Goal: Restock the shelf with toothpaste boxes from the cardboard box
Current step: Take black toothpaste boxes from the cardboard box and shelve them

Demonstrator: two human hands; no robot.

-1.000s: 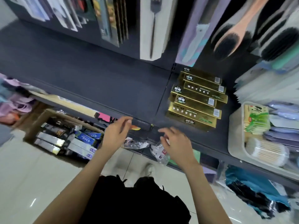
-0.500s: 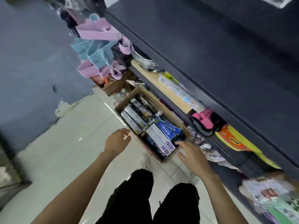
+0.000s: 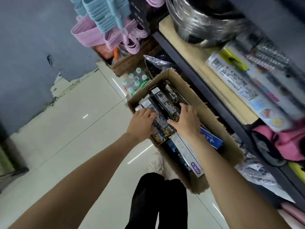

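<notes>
Both hands reach into the cardboard box on the floor, onto the black toothpaste boxes.

The left hand lies with its fingers spread flat across the nearer black boxes, while the right hand cups the far side of the same stack, thumb against its end; whether either truly grips, I cannot tell. White and blue toothpaste boxes lie lower in the carton. The carton stands just beside the dark shelf unit, which carries steel bowls.
</notes>
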